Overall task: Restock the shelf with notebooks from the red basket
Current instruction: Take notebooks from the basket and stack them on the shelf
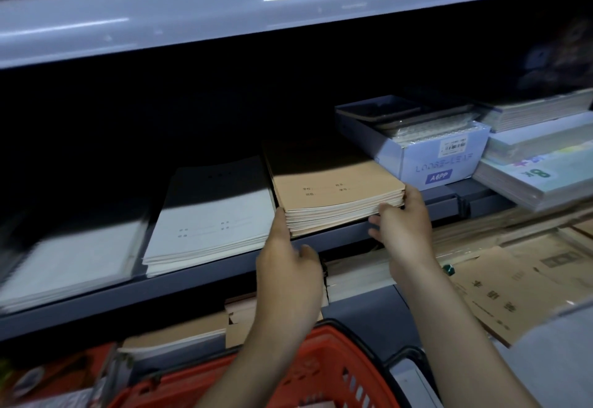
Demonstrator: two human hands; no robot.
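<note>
Notebooks [337, 183], a squared stack with tan kraft covers and layered page edges, lay on the grey metal shelf [192, 276]. My right hand [405, 226] gripped its front right corner, while my left hand [288, 266] pressed straight fingers against its left corner. The red plastic lattice basket [321, 372] sat below.

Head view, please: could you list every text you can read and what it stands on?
"A6PP": blue label on the white cardboard box.
"LOOSE-LEAF": same box's front, faint.
Box's barcode sticker, cover print on the tan notebook stack, characters on the brown booklets: too small or blurred.
</note>
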